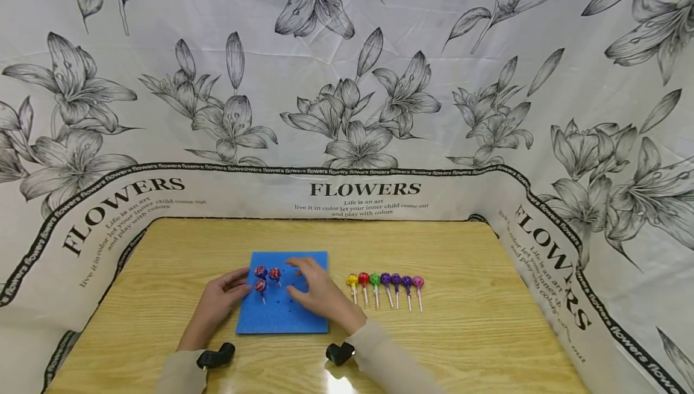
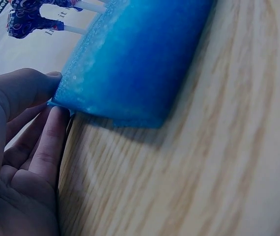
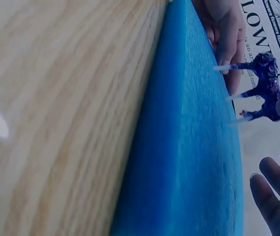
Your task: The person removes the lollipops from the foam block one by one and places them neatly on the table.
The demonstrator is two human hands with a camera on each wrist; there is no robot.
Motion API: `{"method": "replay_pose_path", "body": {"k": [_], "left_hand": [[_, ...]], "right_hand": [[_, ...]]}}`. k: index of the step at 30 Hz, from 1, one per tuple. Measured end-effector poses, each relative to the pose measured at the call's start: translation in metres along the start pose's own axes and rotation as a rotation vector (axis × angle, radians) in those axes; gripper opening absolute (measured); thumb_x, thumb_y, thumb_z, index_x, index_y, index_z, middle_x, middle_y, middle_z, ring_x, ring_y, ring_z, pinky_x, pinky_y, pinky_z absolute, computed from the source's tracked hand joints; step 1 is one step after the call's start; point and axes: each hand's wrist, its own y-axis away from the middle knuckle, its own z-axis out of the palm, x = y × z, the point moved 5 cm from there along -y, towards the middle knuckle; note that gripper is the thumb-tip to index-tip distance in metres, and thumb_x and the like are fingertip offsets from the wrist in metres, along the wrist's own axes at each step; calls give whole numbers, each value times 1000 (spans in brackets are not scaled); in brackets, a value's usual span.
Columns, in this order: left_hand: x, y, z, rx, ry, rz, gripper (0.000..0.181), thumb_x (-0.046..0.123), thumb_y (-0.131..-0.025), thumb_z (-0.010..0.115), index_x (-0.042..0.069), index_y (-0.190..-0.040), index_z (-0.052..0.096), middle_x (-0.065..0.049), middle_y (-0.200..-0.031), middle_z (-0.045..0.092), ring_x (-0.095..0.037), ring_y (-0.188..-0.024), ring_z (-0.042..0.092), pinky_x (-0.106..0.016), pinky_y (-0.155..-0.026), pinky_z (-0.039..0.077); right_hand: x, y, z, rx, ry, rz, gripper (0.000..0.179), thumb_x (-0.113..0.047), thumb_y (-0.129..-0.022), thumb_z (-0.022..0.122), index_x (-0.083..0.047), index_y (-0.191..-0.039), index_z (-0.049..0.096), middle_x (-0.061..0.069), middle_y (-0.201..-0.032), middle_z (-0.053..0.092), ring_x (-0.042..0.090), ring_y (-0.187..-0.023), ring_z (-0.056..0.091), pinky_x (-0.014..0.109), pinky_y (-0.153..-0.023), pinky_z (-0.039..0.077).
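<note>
Left hand [image 1: 219, 299] pinches the foam [image 1: 282, 320] by its left edge; empty right hand [image 1: 321, 293] hovers, fingers spread: a low sweep could topple standing lollipops [image 1: 275, 273]!

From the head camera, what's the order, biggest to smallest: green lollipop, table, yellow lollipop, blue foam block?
1. Table
2. Blue foam block
3. Green lollipop and yellow lollipop: too alike to rank

a blue foam block [image 1: 282, 323] lies on the bench [image 1: 477, 328], dotted with small holes. three lollipops in red-and-blue wrappers [image 1: 275, 274] stand upright in its far left part. seven unplanted lollipops [image 1: 385, 278], yellow, red, green, three purple, pink, lie rowed rightward.
</note>
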Motion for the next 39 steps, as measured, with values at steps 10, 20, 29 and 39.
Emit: {"method": "replay_pose_path", "body": {"k": [10, 20, 29, 39], "left_hand": [[0, 0, 1, 1, 6, 2, 52, 16, -98, 73, 1, -145, 57, -21, -135, 66, -31, -123, 65, -9, -87, 48], [0, -1, 0, 0, 18, -6, 52, 16, -97, 73, 2, -145, 58, -20, -134, 67, -31, -122, 66, -10, -86, 49], [2, 0, 0, -19, 35, -23, 53, 20, -98, 73, 4, -146, 57, -19, -134, 67, -30, -123, 65, -12, -87, 50], [3, 1, 0, -27, 26, -20, 52, 18, -99, 72, 3, -147, 56, -20, -135, 66, -31, -124, 65, -11, -87, 50]], "right_hand": [[-10, -9, 14, -15, 24, 20, 61, -21, -96, 75, -11, -151, 50, 8, -143, 59, 21, -118, 64, 29, -99, 54], [-7, -16, 20, -25, 26, 67, 60, -20, -97, 74, -11, -151, 50, 8, -142, 60, 23, -122, 64, 32, -101, 54], [-8, -21, 20, 12, 36, 22, 38, -14, -98, 70, -8, -135, 63, 5, -124, 70, 17, -110, 68, 26, -94, 55], [-9, -20, 19, 24, 34, 7, 27, -13, -100, 68, -10, -128, 67, 3, -120, 71, 12, -109, 68, 25, -93, 56]]}}
